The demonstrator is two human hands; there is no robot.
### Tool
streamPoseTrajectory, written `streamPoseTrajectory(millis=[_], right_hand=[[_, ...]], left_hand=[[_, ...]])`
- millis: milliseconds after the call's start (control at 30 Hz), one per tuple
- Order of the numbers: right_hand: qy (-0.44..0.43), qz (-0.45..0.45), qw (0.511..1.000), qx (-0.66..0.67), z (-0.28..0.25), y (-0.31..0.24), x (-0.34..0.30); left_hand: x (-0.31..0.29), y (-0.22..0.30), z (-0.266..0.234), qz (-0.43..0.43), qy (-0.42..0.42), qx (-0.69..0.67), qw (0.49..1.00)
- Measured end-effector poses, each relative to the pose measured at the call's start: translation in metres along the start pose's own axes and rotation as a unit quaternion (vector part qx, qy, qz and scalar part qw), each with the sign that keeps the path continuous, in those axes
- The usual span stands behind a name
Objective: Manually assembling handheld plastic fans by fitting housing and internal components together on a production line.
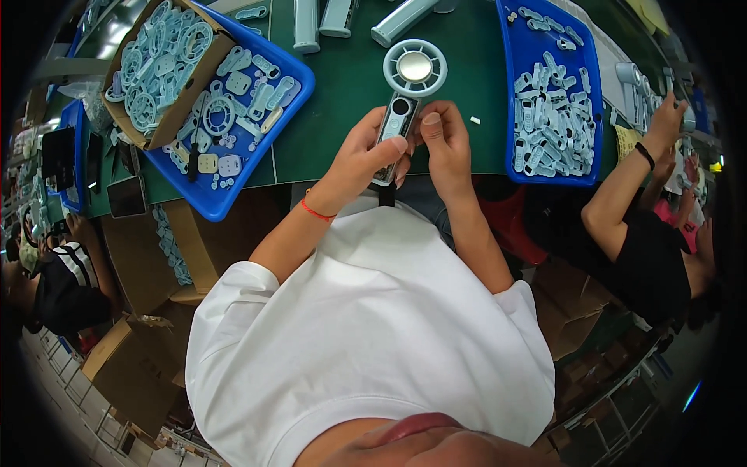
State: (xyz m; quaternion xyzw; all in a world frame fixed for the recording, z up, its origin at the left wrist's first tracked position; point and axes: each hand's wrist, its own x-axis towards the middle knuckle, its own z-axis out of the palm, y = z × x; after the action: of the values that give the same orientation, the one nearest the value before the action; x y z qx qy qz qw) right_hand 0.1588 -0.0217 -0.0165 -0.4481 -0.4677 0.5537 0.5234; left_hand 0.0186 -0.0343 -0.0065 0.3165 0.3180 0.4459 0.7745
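A light blue handheld fan [398,114] is held over the near edge of the green table, its round spoked head with a silvery disc pointing away from me. Wrapped about the lower handle is my left hand [369,149], closed, with the thumb lying across the front. My right hand [447,144] is closed at the handle's right side, just under the round head; its thumb points up and its curled fingertips are partly hidden. A dark panel with round details shows on the handle's front. Right of the fan, a small white piece [475,120] lies on the table.
On the left, a blue tray [226,204] holds loose parts and a cardboard box [159,138] of pale blue rings. Another blue tray [510,101] of small parts stands right. Pale blue handles [306,27] lie at the back. Co-workers sit on both sides.
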Motion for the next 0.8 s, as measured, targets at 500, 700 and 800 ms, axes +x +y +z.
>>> streamPoseTrajectory(millis=[500,700,800], right_hand=[[-0.093,0.01,0.992,0.084,0.016,-0.012,0.0],[-0.092,-0.234,0.967,-0.045,-0.02,-0.019,0.021],[-0.042,-0.165,0.972,-0.162,-0.03,-0.002,0.022]], left_hand=[[-0.003,0.008,-0.001,0.213,0.026,0.513,0.831],[-0.017,0.091,0.004,0.333,0.039,0.572,0.748],[0.034,0.154,0.002,0.367,0.032,0.638,0.676]])
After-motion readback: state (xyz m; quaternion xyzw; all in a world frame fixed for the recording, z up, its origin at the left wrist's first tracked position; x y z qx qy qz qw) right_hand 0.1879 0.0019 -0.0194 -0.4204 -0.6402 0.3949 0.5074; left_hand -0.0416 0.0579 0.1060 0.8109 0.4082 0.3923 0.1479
